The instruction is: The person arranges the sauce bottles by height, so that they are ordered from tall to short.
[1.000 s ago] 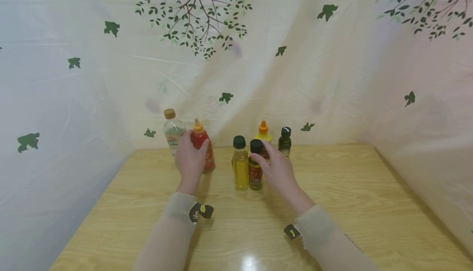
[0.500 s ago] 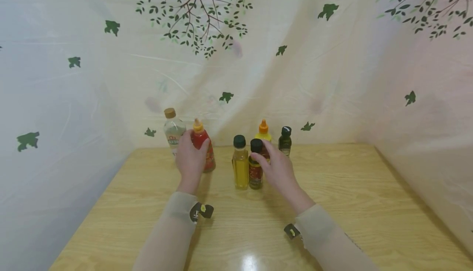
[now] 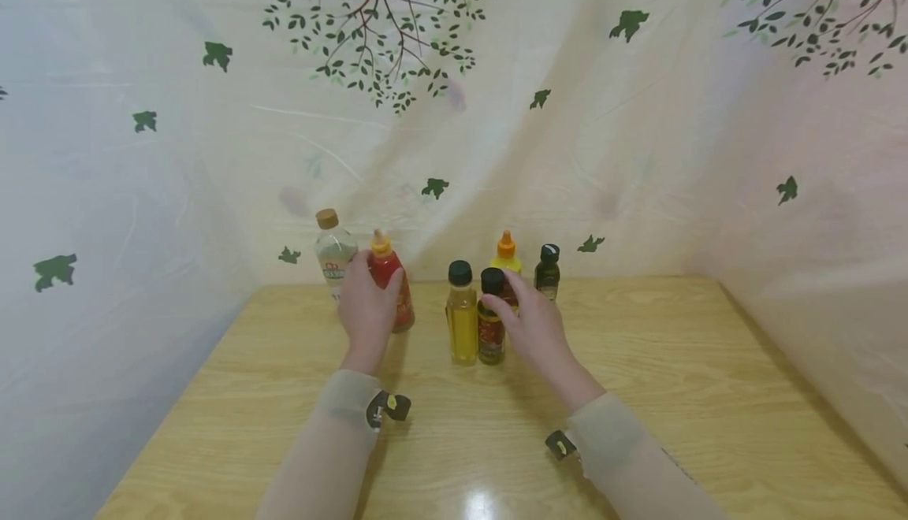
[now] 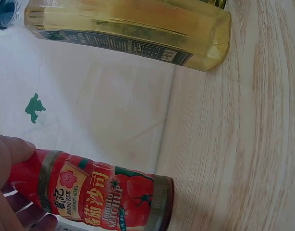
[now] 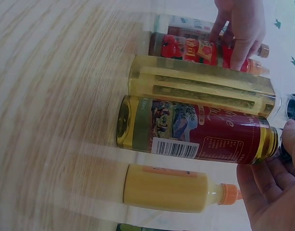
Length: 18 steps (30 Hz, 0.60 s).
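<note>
In the head view my left hand (image 3: 366, 309) grips the upper part of a red ketchup bottle (image 3: 403, 306) with a yellow cap. Its tomato label faces the left wrist view, where the ketchup bottle (image 4: 104, 192) stands on the table. Thumb and fingers of my right hand (image 3: 537, 329) hold a small oil bottle (image 3: 491, 340) at its neck, just below the black cap. In the right wrist view this oil bottle (image 5: 195, 130) shows a dark red label and a barcode. Close on its left stands a taller bottle of yellow oil (image 3: 463, 327) with a dark green cap.
A clear bottle (image 3: 333, 248) with a brown cap stands behind my left hand. Beyond the right hand are a yellow squeeze bottle (image 3: 506, 256) with an orange tip and a small dark green bottle (image 3: 547, 272). A leaf-printed curtain (image 3: 638, 150) hangs behind the wooden table (image 3: 660, 378).
</note>
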Each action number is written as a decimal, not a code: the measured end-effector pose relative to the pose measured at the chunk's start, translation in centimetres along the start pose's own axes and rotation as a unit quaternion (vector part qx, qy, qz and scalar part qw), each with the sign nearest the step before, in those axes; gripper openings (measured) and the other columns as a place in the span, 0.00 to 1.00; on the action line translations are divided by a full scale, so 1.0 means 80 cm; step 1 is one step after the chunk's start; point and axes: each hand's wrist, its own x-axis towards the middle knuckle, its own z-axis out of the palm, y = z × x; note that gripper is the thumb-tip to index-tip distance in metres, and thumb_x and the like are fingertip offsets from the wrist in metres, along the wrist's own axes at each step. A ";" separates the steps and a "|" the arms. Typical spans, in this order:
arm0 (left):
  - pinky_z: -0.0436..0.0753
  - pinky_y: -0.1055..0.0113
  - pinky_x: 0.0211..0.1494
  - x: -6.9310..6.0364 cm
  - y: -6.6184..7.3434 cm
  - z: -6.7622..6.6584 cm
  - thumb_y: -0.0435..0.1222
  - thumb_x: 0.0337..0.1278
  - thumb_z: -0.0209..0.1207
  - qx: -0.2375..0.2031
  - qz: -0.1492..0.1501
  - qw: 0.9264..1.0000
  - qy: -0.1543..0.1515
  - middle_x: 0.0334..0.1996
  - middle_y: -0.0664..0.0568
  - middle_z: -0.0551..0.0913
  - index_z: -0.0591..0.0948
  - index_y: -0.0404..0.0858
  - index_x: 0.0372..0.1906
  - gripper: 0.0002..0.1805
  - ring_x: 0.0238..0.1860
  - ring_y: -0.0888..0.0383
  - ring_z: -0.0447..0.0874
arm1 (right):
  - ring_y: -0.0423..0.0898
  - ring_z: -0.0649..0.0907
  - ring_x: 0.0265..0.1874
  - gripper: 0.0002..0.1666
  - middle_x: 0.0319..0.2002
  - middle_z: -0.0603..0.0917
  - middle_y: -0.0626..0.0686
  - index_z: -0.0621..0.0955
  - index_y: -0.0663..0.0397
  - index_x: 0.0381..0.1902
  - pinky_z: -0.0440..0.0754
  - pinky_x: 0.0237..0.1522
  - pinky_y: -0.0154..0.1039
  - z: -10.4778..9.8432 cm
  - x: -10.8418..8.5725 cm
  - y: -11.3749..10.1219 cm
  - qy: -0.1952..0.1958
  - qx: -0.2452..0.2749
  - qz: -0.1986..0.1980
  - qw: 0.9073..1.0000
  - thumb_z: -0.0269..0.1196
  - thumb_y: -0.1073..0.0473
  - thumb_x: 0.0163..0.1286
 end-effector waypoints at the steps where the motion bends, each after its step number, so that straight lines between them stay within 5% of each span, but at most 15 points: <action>1: 0.84 0.38 0.64 0.000 0.000 0.000 0.45 0.73 0.73 0.001 0.000 1.000 -0.001 0.65 0.39 0.82 0.75 0.36 0.73 0.33 0.64 0.39 0.84 | 0.56 0.90 0.54 0.20 0.53 0.91 0.53 0.83 0.49 0.65 0.85 0.60 0.62 0.000 0.000 0.000 0.000 0.000 0.000 1.000 0.67 0.48 0.84; 18: 0.85 0.38 0.63 -0.002 0.001 -0.002 0.46 0.75 0.72 0.007 -0.003 1.000 -0.009 0.65 0.39 0.82 0.74 0.36 0.75 0.34 0.63 0.38 0.84 | 0.56 0.89 0.54 0.21 0.53 0.91 0.53 0.82 0.51 0.66 0.84 0.58 0.61 0.003 -0.001 0.002 0.008 -0.005 -0.012 1.000 0.68 0.50 0.83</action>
